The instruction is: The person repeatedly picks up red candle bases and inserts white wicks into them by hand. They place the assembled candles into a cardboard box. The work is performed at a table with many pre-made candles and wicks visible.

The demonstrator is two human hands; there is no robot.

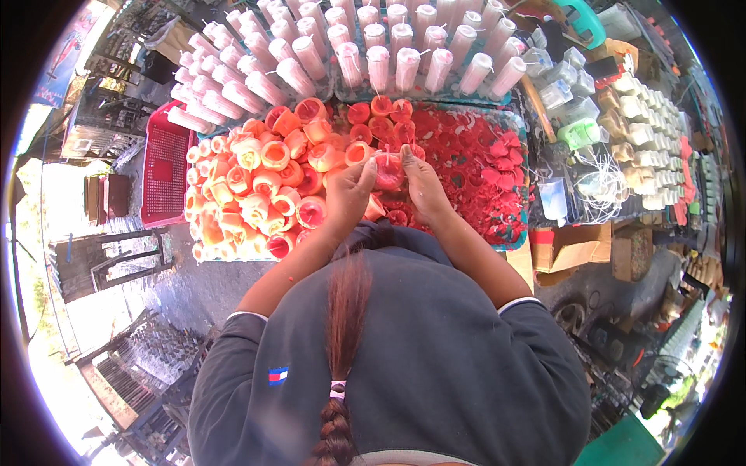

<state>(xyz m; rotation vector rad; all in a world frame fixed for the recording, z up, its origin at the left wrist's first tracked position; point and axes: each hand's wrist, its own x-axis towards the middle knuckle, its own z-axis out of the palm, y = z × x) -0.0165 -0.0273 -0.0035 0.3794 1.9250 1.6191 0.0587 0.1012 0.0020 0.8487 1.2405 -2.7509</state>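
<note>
A small red wax candle in a clear cup (388, 172) is being held between both hands, just above the near edge of the work surface and in front of the person's chest. It is being gripped from the left by the left hand (350, 193), whose fingers (365, 172) are curled and pressed together around its side. From the right it is being clasped by the right hand (423, 186), with the fingers (410, 159) closed over its top edge; whether the thumb is touching the wick cannot be told.

To the left of the hands, a heap of orange and cream rose-shaped wax pieces (256, 182) is lying piled on the surface, the nearest ones just beside the left hand. To the right, a shallow blue-rimmed tray (524, 155) is being filled by loose red wax scraps (474, 155), which reach up to the right hand. At the far side, rows of tall pink-and-white cylindrical candles with wicks (373, 54) are standing tilted in close ranks. Far left, a pink plastic mesh basket (165, 167) is resting beside the heap. Well to the right, a bundle of white wick strings (602, 182) is lying near clear plastic cups (556, 85).
</note>
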